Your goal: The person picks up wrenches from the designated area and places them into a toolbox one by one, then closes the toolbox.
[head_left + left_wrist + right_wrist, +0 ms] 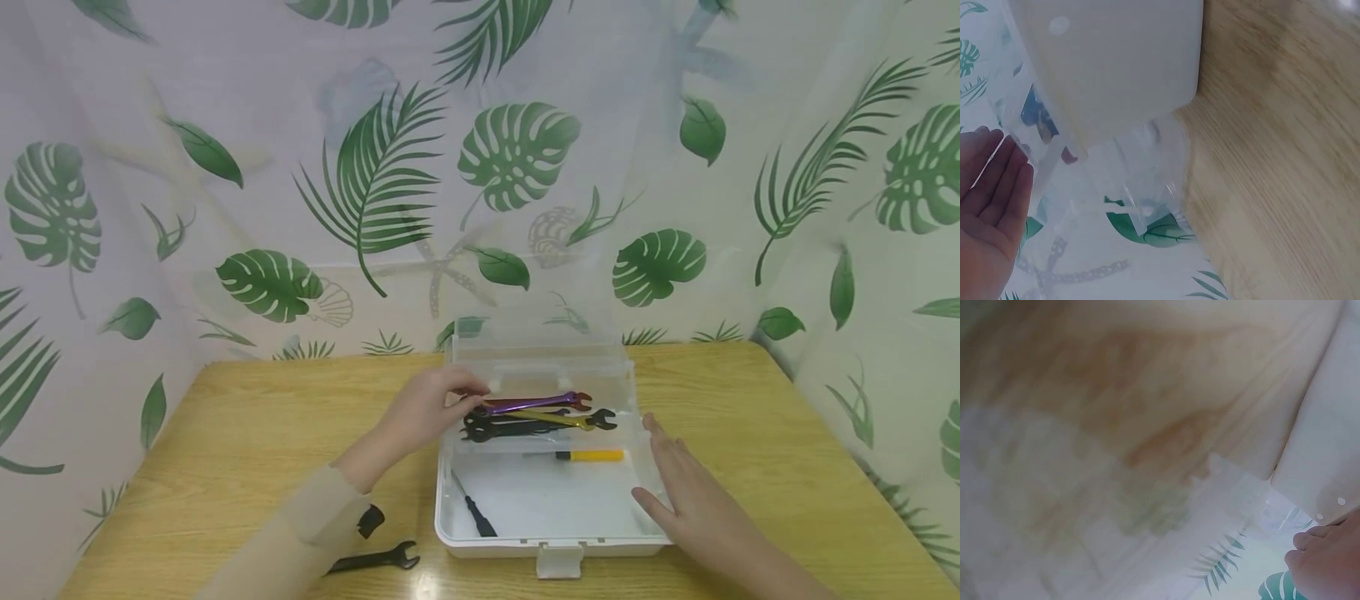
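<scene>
My left hand [431,408] reaches over the left end of the clear tray [465,444] of a toolbox. Its thumb is right at the end of a purple wrench [532,405], with a gap between thumb and forefinger; in the left wrist view its fingers [1007,187] stretch toward the tray. Under and around the purple wrench lie a red wrench [583,402], a yellow wrench [573,421] and black wrenches [517,428]. My right hand [690,492] stands along the right wall of the white toolbox [480,547], fingers extended, thumb toward the rim.
Inside the box bottom lie a yellow-handled screwdriver [596,456] and a black screwdriver [478,515]. On the wooden table [247,442], a black wrench [382,558] lies near my left sleeve [300,525]. The clear lid [540,333] stands raised behind; an unlatched clasp [559,562] hangs in front.
</scene>
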Demonstrator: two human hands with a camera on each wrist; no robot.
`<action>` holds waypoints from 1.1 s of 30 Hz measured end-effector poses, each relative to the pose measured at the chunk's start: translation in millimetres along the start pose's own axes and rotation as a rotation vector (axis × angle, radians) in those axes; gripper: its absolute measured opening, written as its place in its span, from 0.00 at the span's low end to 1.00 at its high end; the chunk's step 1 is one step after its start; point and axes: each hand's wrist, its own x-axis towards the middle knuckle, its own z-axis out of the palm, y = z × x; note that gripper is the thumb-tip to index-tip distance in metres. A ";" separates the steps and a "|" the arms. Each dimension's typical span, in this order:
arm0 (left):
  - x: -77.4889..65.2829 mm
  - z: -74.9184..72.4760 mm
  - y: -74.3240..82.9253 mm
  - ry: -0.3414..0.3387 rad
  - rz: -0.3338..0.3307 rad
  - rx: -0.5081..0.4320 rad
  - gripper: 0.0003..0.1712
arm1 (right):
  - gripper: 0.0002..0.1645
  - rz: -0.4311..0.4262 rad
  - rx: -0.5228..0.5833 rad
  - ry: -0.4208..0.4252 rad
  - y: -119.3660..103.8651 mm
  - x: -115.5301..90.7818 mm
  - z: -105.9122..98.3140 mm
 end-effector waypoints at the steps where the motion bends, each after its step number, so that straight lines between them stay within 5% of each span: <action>1: -1.5 -1.9 -0.8 0.005 -0.009 -0.012 0.09 | 0.55 -0.002 0.002 0.001 -0.1 -0.2 -0.3; 19: -39.0 -22.1 -22.6 0.149 -0.029 -0.002 0.06 | 0.55 0.005 -0.011 -0.006 -0.1 0.0 1.5; 33: -74.1 -28.9 -37.4 0.202 -0.112 0.001 0.06 | 0.55 0.010 -0.006 -0.009 -2.8 0.1 -1.4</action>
